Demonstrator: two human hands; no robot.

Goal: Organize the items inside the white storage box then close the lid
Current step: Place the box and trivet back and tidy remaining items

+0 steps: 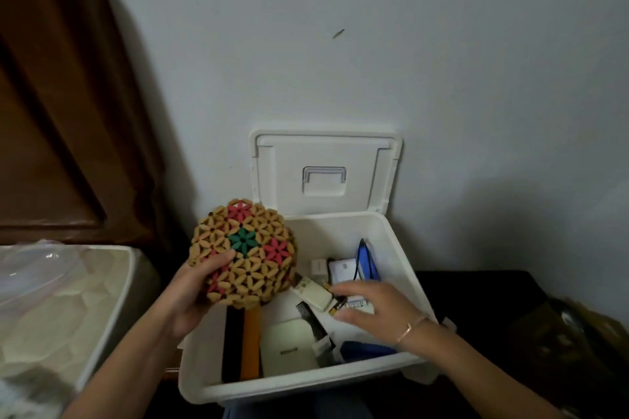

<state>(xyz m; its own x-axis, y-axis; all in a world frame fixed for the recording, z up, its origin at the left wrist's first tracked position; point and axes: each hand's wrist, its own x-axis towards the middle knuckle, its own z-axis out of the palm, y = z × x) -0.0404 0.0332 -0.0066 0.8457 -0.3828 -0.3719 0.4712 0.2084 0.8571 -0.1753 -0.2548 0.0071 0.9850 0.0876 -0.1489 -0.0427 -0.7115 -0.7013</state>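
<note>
Gripping a beaded mat (243, 253) above the left side of the open box (306, 384), the left hand (190, 296) curled round it; the right hand (371, 306) hovered over clutter (292, 347) inside, grasp unclear.

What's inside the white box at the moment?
A black slab, an orange slab, a cream case, a comb, a white gadget and a blue item show. The beaded mat in the left hand hides the back left corner; the right hand covers the middle right.
</note>
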